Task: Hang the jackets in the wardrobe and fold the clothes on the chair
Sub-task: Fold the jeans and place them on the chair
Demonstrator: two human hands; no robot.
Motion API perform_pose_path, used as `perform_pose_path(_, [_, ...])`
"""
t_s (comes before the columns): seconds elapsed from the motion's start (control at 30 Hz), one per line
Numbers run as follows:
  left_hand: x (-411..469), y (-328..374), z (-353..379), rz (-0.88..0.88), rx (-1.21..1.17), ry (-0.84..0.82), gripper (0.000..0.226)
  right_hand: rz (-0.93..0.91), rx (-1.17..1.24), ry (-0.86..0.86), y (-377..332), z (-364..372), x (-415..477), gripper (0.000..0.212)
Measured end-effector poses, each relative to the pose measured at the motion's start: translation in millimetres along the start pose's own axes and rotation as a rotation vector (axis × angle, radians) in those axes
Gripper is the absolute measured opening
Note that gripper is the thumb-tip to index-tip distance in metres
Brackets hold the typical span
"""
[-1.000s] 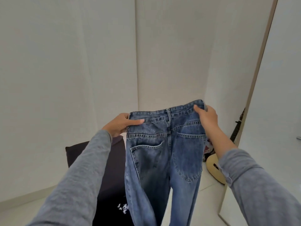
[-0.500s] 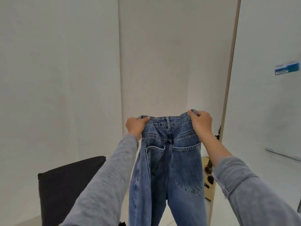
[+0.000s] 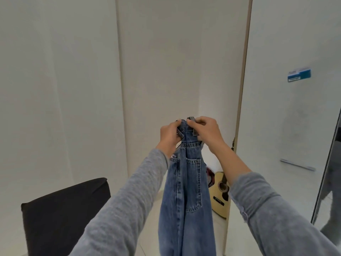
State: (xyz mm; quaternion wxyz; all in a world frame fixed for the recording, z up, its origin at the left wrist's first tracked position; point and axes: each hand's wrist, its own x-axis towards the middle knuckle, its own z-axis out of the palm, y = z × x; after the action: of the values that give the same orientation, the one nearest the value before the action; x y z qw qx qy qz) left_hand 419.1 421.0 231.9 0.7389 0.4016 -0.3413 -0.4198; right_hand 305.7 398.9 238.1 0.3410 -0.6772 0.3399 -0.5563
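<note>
A pair of blue jeans point(image 3: 188, 196) hangs in the air in front of me, folded lengthwise so the two legs lie together. My left hand point(image 3: 169, 134) grips the waistband from the left. My right hand point(image 3: 205, 131) grips the same waistband from the right, and the two hands nearly touch. The legs drop straight down out of the frame's bottom edge. The black chair point(image 3: 60, 215) stands low at the left, below my left sleeve.
White walls fill the left and middle. A white door point(image 3: 287, 108) with a blue label stands open on the right. An acoustic guitar point(image 3: 219, 193) leans in the corner behind the jeans. A mirror edge point(image 3: 330, 174) runs along the far right.
My hands have come together, bringing the two ends of the waistband side by side, so the jeans went from spread flat to folded in half lengthwise. The view has shifted right.
</note>
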Motion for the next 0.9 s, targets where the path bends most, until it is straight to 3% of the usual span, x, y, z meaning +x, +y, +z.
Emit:
perform_pose_path(0.17, [-3, 6, -12, 0.011, 0.028, -0.104, 0.014, 0.089, 0.244, -0.150, -4, 2, -10, 0.023])
perform_pose_path(0.47, [-8, 12, -36, 0.099, 0.134, -0.332, 0.020, -0.006, 0.123, -0.159, -6, 10, -7, 0.015])
perform_pose_path(0.67, [-4, 12, -52, 0.152, 0.157, -0.255, 0.011, 0.100, 0.265, -0.348, -14, 12, -2, 0.023])
perform_pose_path(0.73, [-4, 13, -54, 0.167, 0.173, -0.216, 0.011, 0.064, 0.258, -0.277, -15, 10, -1, 0.022])
perform_pose_path(0.83, [-1, 24, -57, 0.197, 0.166, -0.173, 0.015, -0.102, 0.111, 0.107, -4, 0, 3, 0.023])
perform_pose_path(0.9, [1, 38, -56, 0.222, 0.126, -0.142, 0.017, -0.085, 0.084, 0.071, 11, -6, 1, 0.051])
